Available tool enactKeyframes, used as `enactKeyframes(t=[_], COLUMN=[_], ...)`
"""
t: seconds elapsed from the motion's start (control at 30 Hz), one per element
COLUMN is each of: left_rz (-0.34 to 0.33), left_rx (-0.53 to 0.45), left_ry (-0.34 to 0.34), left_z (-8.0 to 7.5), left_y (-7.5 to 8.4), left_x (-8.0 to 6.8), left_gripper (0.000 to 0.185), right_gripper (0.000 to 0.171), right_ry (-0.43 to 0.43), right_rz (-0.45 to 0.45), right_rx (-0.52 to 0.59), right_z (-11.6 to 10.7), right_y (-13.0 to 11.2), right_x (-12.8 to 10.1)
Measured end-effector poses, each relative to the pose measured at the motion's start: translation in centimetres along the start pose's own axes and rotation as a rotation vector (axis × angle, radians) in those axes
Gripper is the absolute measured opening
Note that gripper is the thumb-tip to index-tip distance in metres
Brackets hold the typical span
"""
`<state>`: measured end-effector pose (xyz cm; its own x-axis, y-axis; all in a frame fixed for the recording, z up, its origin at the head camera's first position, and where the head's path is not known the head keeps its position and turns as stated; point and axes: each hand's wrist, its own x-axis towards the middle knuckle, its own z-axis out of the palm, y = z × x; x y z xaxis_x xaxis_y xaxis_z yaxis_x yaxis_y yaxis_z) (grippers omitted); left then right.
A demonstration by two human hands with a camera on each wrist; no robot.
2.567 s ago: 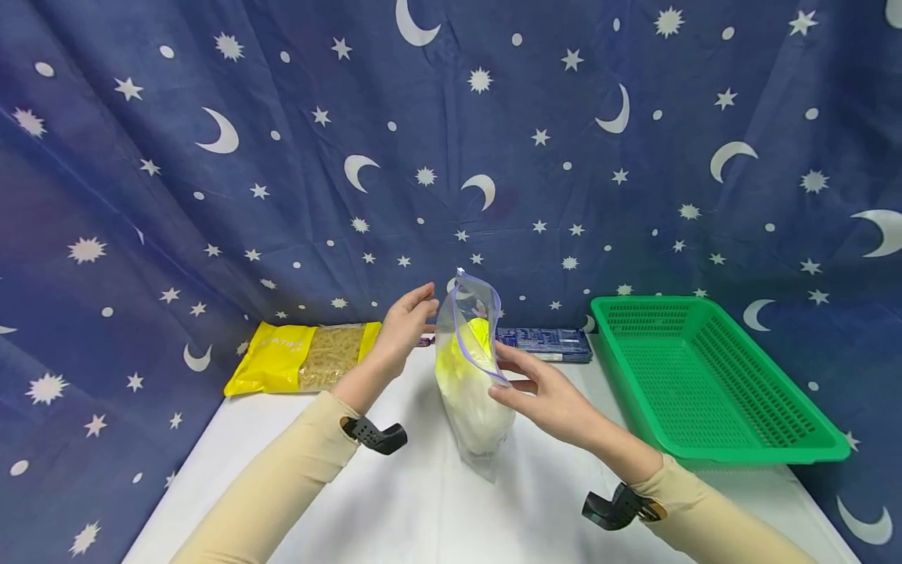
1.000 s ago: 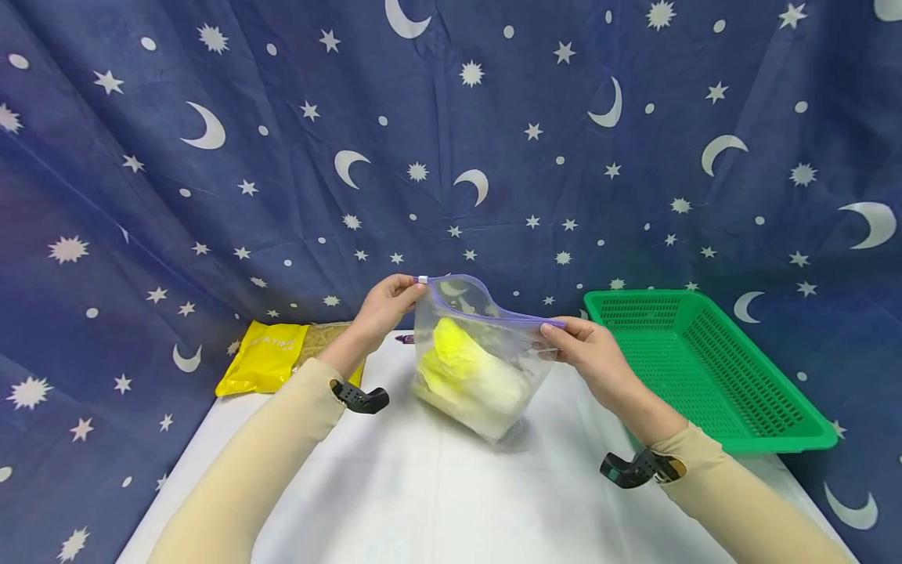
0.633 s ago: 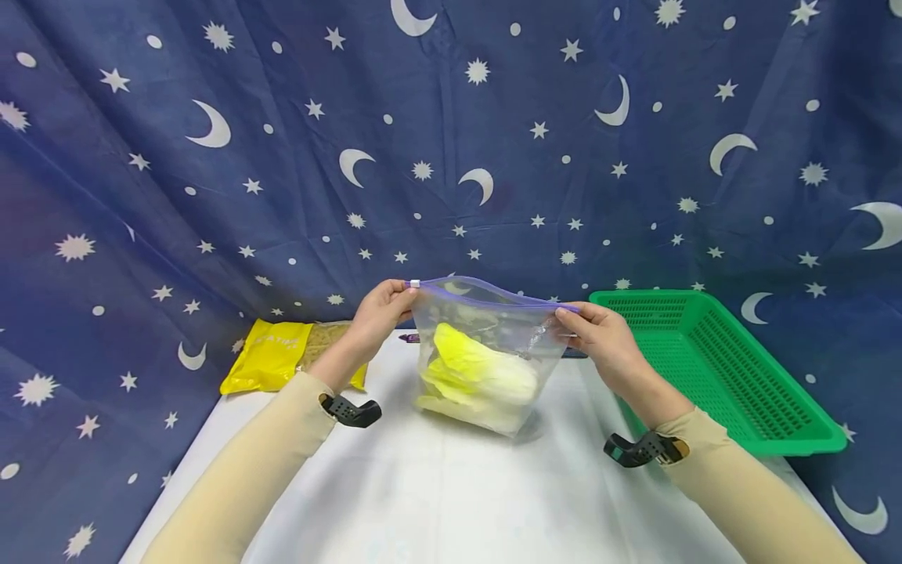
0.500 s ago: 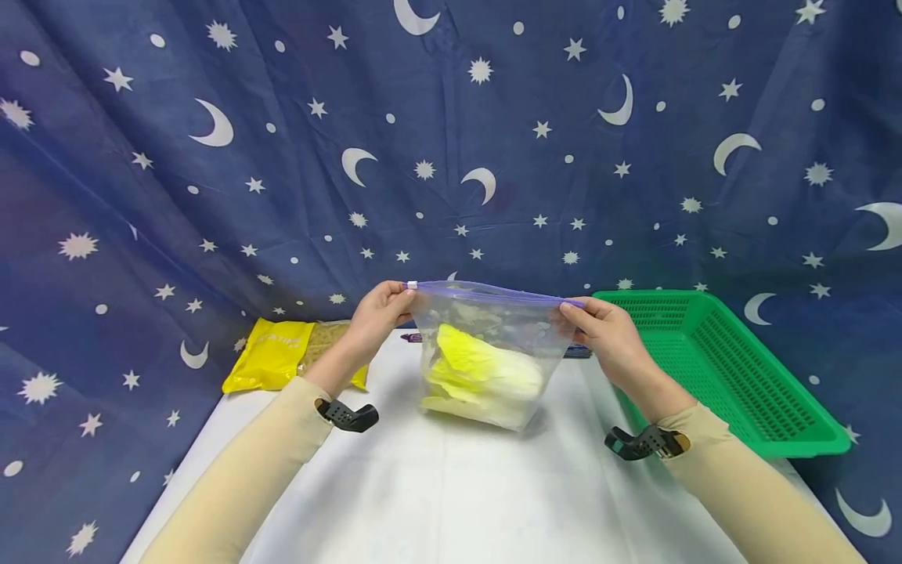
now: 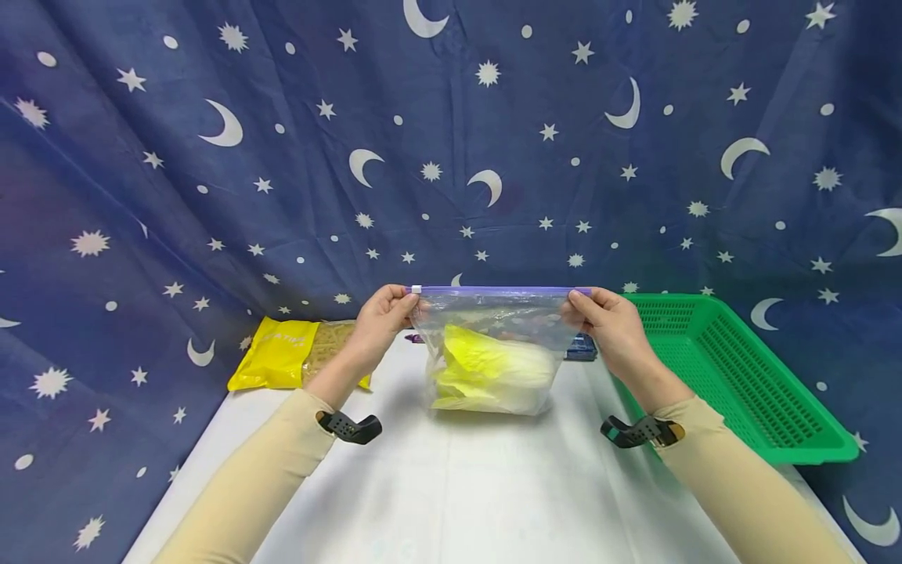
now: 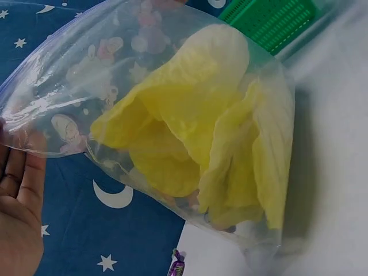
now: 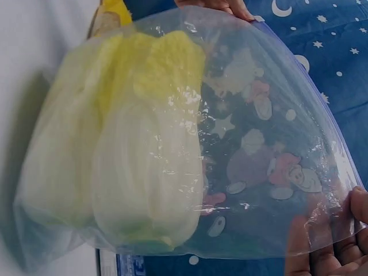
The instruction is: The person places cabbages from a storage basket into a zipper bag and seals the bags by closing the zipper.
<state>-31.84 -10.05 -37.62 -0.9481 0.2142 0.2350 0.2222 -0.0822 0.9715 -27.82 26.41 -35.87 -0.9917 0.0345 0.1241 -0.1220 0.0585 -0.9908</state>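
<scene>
Both hands, left hand [image 5: 384,313] and right hand [image 5: 599,317], are pinching the zip bag [image 5: 493,352] top corners taut (cabbage [image 5: 486,372] inside) at table centre, twelve o'clock; sealing seems next, running the slider [image 5: 416,289] across.

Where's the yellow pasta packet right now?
In the head view, the yellow pasta packet lies at the table's back left, just behind the left hand.
</scene>
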Motion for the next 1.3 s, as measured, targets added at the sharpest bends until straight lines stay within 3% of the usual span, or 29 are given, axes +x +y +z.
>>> enactKeyframes(t=[0.23, 0.43, 0.73, 0.93, 1.1, 1.3], left_rz=[0.0, 0.006, 0.017, -0.021, -0.037, -0.054], left_rx=[-0.05, -0.087, -0.105, -0.094, -0.128, -0.159], left_ry=[0.026, 0.025, 0.051, 0.077, 0.11, 0.134], left_z=[0.6, 0.8, 0.5, 0.4, 0.3, 0.4], left_y=[-0.7, -1.2, -1.4, -1.7, -2.0, -2.3], left_x=[-0.5, -1.3, -1.9, -2.4, -2.6, -2.6], left_gripper=[0.019, 0.02, 0.019, 0.018, 0.018, 0.016], right_gripper=[0.032, 0.028, 0.032, 0.036, 0.036, 0.037], right_ry=[0.023, 0.048, 0.017, -0.022, -0.053, -0.009], right_rz=[-0.011, -0.003, 0.017, 0.066, 0.044, 0.012], right_rx=[0.129, 0.145, 0.04, -0.016, -0.017, -0.12], right_z=[0.5, 0.8, 0.8, 0.7, 0.6, 0.4], right_y=[-0.2, -0.3, -0.1, 0.4, 0.4, -0.5], right_x=[0.2, -0.1, -0.1, -0.1, 0.2, 0.4])
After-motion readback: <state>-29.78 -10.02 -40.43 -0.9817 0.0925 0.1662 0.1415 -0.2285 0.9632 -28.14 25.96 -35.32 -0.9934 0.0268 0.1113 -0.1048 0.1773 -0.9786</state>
